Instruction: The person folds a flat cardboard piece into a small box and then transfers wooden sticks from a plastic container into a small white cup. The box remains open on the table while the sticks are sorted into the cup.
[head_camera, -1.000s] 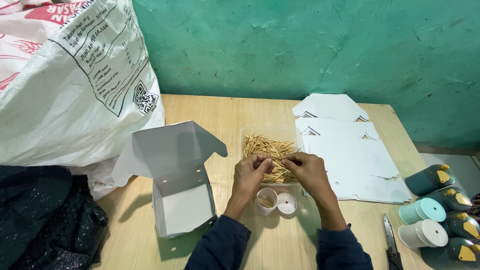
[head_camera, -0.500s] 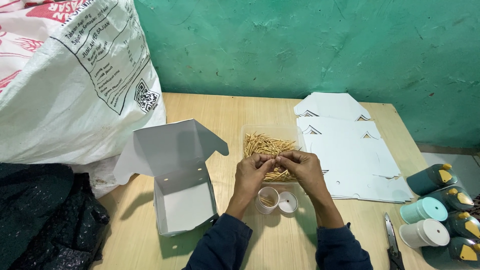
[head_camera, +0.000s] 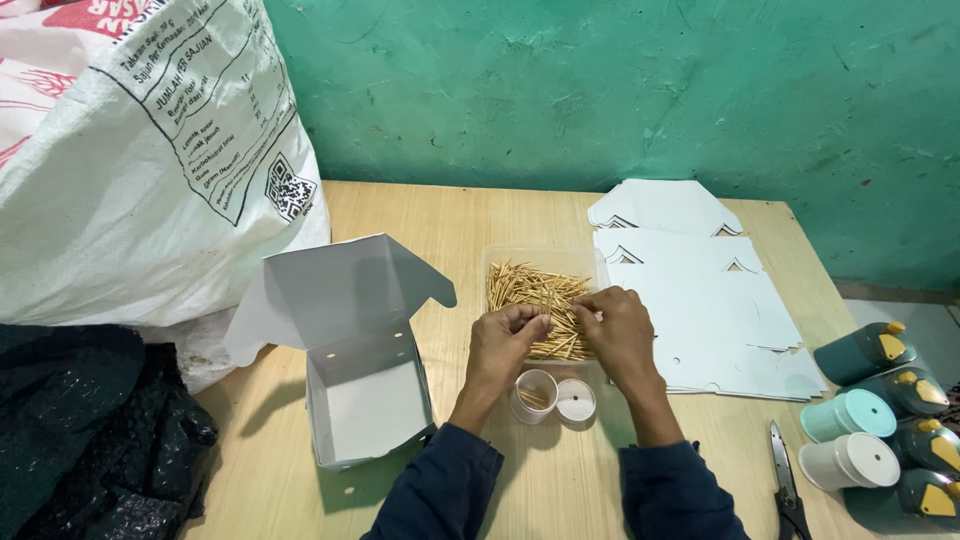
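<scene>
A clear plastic tray (head_camera: 500, 255) on the wooden table holds a heap of toothpicks (head_camera: 535, 290). My left hand (head_camera: 505, 345) and my right hand (head_camera: 618, 330) both rest over the tray's near half, fingertips pinched together on a small bunch of toothpicks between them. Just in front of the hands stands a small open white cup (head_camera: 534, 396) with a few toothpicks inside, and its round white lid (head_camera: 576, 400) lies beside it.
An open white cardboard box (head_camera: 365, 400) stands to the left. Flat white box blanks (head_camera: 700, 300) are stacked on the right. A big white woven sack (head_camera: 140, 170) and a black bag (head_camera: 80, 440) fill the left. Teal and white dispensers (head_camera: 870, 420) and scissors (head_camera: 785, 485) lie at the right edge.
Both hands have drawn closer together over the tray, fingertips now meeting on a bunch of toothpicks. The rest has not moved.
</scene>
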